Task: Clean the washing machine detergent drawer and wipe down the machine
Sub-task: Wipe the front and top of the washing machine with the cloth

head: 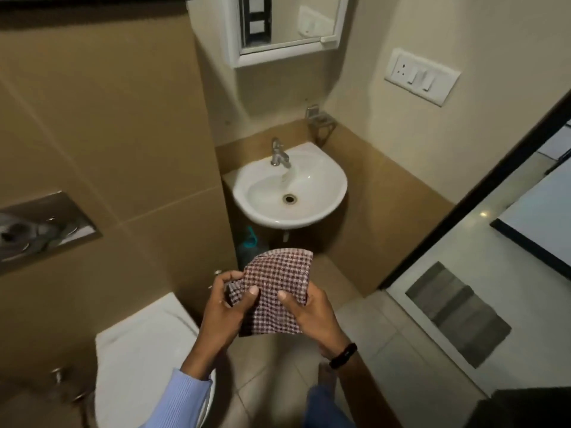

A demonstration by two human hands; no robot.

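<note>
A: Back corner, fixtures?

B: One white ceramic corner basin [262, 193], wall-hung. One chrome single-lever tap [279, 154] on its back rim. One round metal drain [289, 198] at the bottom of the bowl. Above, one white-framed mirror cabinet [278, 58]. Right wall: one white switch plate with socket [421, 76] and one small metal soap holder [319, 118] just above the basin.

A: Left side and floor?

B: One brushed steel flush plate [40, 230], set in the brown tiled wall. One white toilet lid [145, 350], closed, below it. One teal-topped container [250, 242] under the basin, too dim to detail. One grey striped mat [457, 313] beyond the black door frame [463, 208].

Cloth [278, 285] maroon-white checked; basin [324, 193] white; sleeve [188, 400] pale blue.
</note>
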